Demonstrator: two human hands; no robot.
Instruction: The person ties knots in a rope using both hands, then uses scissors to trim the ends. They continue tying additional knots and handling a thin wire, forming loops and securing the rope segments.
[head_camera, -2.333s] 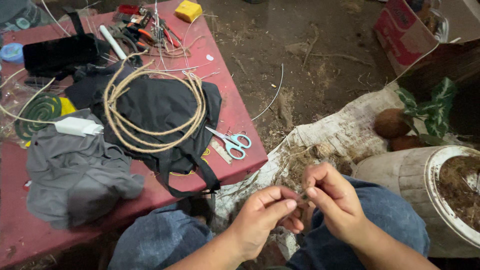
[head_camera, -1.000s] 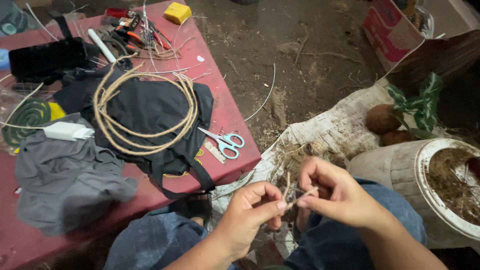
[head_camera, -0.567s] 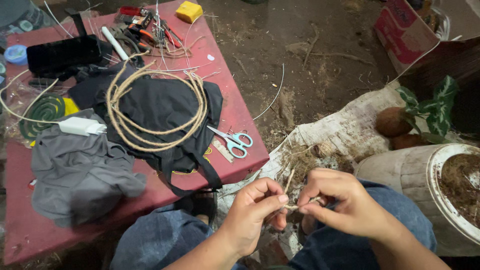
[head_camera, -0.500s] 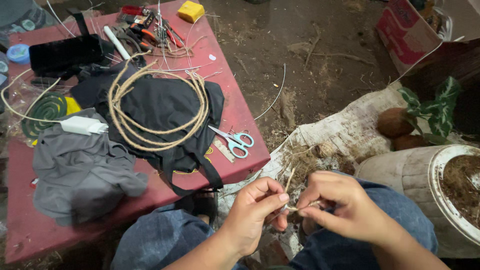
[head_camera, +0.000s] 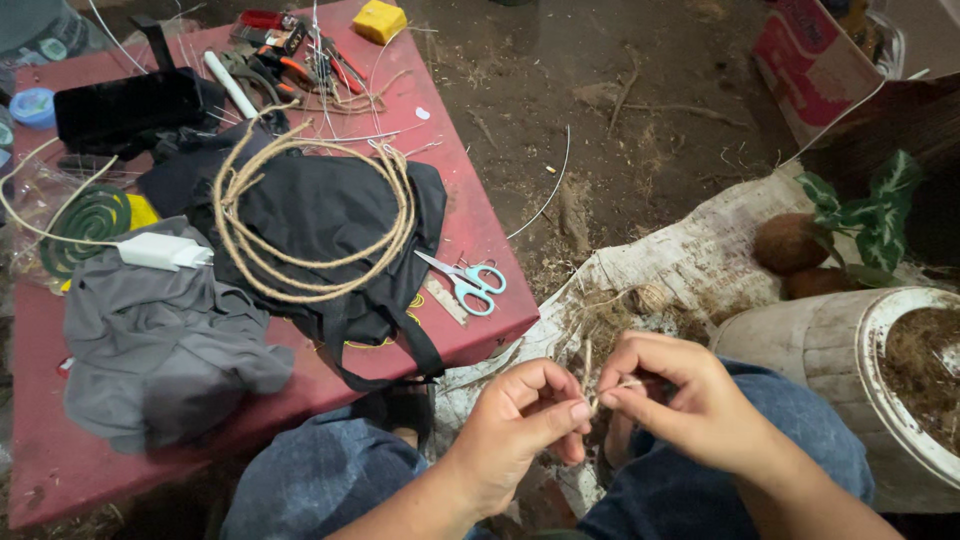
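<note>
A thin, pale strand of dry plant fibre (head_camera: 590, 372) is pinched between the left hand (head_camera: 520, 420) and right hand (head_camera: 690, 405), off the red counter's (head_camera: 480, 235) near corner. It looks light, limp, easily snapped; best gripped close to the ends.

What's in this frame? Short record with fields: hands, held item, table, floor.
left hand: fingers pinch a thin pale fibre strand
right hand: pinches the same strand from the other side
table: red, holds rope coil on black bag, scissors, grey cloth, green spiral coil
floor: white sack, white pot, leafy plant
</note>
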